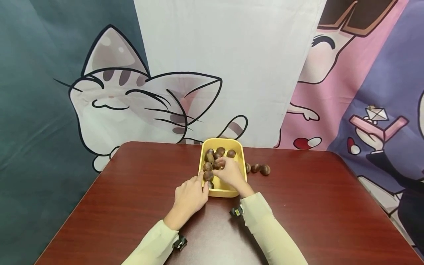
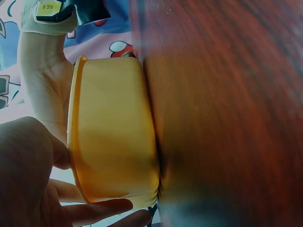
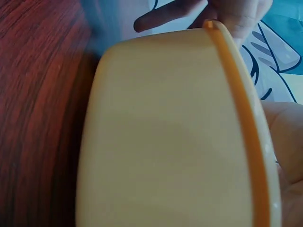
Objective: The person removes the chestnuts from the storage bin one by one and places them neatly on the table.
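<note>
A yellow rectangular box [image 1: 222,193] stands on the table with several brown chestnuts [image 1: 230,153] inside, mostly along its left side and far end. My left hand [image 1: 190,197] holds the box's near left corner, thumb at the front rim and fingers along the left side. The left wrist view shows those fingers [image 2: 102,210] against the outer wall. My right hand [image 1: 230,173] reaches over the right rim into the box. Its thumb and fingers close around a chestnut [image 1: 215,165] among the others, partly hidden by the fingers. The right wrist view mostly shows the box's outer wall [image 3: 161,127].
Just right of the box, a short row of loose chestnuts [image 1: 265,169] lies on the reddish-brown table [image 1: 298,213]. Behind the table's far edge hangs a cloth backdrop [image 1: 232,55] printed with cartoon figures. Each wrist wears a small dark camera [image 1: 180,243].
</note>
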### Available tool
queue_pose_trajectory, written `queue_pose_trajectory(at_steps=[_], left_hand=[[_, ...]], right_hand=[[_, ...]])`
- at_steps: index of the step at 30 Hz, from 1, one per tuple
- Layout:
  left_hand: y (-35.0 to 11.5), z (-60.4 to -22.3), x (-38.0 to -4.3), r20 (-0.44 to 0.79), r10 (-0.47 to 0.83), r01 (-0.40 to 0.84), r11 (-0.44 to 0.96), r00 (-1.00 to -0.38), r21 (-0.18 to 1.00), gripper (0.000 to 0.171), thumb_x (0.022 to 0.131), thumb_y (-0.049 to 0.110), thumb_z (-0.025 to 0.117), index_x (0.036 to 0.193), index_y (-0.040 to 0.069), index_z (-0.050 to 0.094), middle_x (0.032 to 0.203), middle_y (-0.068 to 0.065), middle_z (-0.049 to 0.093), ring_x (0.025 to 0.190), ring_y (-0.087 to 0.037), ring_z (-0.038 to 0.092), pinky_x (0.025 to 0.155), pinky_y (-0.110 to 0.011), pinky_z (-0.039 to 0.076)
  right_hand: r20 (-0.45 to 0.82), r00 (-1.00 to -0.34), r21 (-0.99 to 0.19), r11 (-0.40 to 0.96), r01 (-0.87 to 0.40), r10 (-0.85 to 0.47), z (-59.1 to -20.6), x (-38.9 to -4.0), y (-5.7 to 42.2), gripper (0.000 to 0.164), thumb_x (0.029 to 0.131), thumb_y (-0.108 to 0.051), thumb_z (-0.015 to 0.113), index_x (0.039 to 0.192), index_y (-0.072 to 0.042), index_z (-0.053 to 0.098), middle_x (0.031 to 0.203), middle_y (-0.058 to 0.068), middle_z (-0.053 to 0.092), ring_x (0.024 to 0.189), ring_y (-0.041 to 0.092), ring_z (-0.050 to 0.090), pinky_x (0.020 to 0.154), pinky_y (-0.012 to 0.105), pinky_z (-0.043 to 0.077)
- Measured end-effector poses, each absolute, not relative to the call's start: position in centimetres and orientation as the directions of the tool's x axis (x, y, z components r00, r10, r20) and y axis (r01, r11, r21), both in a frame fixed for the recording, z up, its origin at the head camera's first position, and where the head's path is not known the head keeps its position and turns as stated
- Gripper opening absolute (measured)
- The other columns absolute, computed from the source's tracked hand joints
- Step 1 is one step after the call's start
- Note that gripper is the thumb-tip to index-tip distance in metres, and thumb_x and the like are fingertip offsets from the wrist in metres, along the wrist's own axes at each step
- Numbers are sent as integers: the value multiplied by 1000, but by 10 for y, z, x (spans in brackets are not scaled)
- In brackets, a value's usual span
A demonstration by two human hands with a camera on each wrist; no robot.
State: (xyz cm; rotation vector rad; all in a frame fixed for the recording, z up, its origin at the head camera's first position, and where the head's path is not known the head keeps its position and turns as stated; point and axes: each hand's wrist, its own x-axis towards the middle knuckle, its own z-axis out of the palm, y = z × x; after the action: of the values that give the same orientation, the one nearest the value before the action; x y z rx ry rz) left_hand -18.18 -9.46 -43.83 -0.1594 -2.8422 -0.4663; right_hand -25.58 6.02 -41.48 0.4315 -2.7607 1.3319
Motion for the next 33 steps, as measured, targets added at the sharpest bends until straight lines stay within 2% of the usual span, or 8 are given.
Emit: queue_pose_trajectory(at_steps=[7,15,19,26,33], left_hand=[[-94,-439,-181,272,73,157,941,-959,300,52,98,36,51,140,8,57,114,-7,70,88,-34,70,60,-50,52],[-96,-438,-182,267,70,149,945,-961,291,52,97,37,50,140,8,57,113,-6,70,85,-33,70,57,-48,51],[-95,-438,-182,261,74,152,943,-963,295,53,98,38,49,141,8,56,115,-6,70,86,-33,70,58,-48,51],[-94,-438,-181,251,74,151,941,-965,303,53,98,38,49,142,9,56,116,-6,69,87,-33,70,59,-49,51],[-94,-438,-182,253,74,152,940,-965,306,53,98,37,50,142,8,56,118,-6,69,87,-33,70,57,-48,51]], right_hand=[[127,-964,-771,588,-243,-233,-427,-260,53,36,78,-8,79,110,5,68,104,20,71,100,34,67,83,43,54],[70,-966,-774,598,-210,-248,-435,-263,50,36,79,-11,78,110,4,69,104,17,71,99,32,68,81,40,54],[62,-963,-778,592,-212,-263,-436,-264,50,32,78,-10,80,106,3,71,99,14,72,94,28,68,80,38,54],[-3,-949,-832,527,-173,-315,-442,-269,50,28,78,-8,81,103,2,72,92,9,70,83,17,64,70,29,51],[-20,-946,-840,518,-159,-323,-442,-270,48,26,79,-6,81,102,1,72,84,5,68,74,13,59,63,25,47]])
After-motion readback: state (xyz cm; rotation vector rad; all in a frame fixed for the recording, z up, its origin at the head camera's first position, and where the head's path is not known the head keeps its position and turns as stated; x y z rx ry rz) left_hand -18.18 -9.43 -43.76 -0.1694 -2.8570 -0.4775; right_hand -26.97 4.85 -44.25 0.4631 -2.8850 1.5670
